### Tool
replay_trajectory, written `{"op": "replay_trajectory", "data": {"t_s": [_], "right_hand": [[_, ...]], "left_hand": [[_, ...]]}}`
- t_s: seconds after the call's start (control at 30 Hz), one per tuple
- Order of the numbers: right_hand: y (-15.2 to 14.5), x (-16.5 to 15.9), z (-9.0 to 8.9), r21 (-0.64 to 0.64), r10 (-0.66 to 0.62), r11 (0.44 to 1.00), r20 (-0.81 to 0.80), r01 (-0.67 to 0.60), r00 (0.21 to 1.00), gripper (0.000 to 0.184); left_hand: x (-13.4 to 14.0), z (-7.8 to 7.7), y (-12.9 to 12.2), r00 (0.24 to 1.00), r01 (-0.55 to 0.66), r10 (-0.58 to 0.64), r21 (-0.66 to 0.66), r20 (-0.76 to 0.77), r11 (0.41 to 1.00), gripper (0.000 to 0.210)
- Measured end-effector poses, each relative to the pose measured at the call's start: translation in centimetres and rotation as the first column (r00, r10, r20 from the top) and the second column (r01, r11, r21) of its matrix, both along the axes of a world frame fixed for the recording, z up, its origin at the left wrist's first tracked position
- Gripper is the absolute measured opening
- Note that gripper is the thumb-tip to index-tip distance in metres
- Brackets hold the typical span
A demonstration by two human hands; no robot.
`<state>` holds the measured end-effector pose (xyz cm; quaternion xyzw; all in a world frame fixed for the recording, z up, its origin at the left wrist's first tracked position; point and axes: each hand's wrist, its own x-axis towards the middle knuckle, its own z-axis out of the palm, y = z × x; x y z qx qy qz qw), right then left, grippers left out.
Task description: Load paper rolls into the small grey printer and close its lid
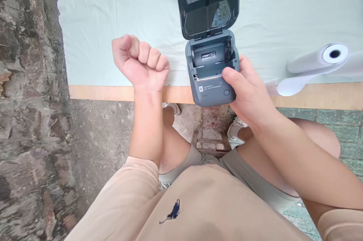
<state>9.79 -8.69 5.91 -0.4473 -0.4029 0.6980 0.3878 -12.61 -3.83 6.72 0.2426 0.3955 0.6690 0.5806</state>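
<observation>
My right hand (252,93) holds a small blue-grey label printer (208,95) by its right side, with the thumb on the top face near the front. The printer's dark lid (195,14) stands fully open on its hinge, tilted back away from me. Inside, the paper bay shows a small black sticker with white print, and no roll is visible in it. A round power button (227,92) sits near the front edge. Left of the printer, my left hand (141,61) is closed in a fist, palm side up, with nothing showing between its fingers.
A pale cloth (119,10) covers the table, whose bare wooden edge (99,93) runs along the front. At the right lies a white paper roll (309,59), its loose end curling to the edge. A rough stone wall (28,120) borders the left. A wooden stool frame (210,141) shows below.
</observation>
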Motion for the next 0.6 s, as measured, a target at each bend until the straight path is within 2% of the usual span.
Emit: {"op": "replay_trajectory", "data": {"t_s": [0.1,0.2,0.33,0.43,0.5,0.53,0.6], "right_hand": [[0.0,0.0,0.4,-0.030,-0.022,0.999,-0.057,0.020,0.998,0.029],[-0.1,-0.1,0.6,-0.053,-0.046,0.998,-0.091,0.041,0.995,0.031],[0.0,-0.2,0.6,-0.066,-0.044,0.997,-0.111,0.037,0.993,0.031],[0.0,-0.1,0.4,-0.073,-0.045,0.997,-0.126,0.036,0.991,0.029],[0.0,-0.1,0.4,-0.080,-0.044,0.996,-0.137,0.034,0.990,0.030],[0.0,-0.1,0.3,-0.083,-0.042,0.996,-0.143,0.031,0.989,0.030],[0.0,0.0,0.4,-0.087,-0.036,0.996,-0.153,0.023,0.988,0.032]], "left_hand": [[0.3,-0.1,0.7,0.998,0.027,-0.029,0.054,0.054,0.998,0.041],[0.6,-0.1,1.0,0.995,0.023,-0.027,0.048,0.095,0.999,0.041],[0.9,0.1,0.9,0.998,-0.028,0.026,0.029,0.054,0.999,0.045],[0.8,0.6,0.7,0.997,-0.026,0.016,0.124,0.080,0.992,0.059],[0.3,0.7,0.7,0.994,0.072,-0.087,0.190,0.070,0.979,0.062],[-0.1,0.6,0.8,0.991,0.130,-0.137,0.247,0.011,0.960,0.064],[-0.8,0.2,1.1,0.990,0.141,-0.125,0.326,-0.069,0.935,0.064]]}}
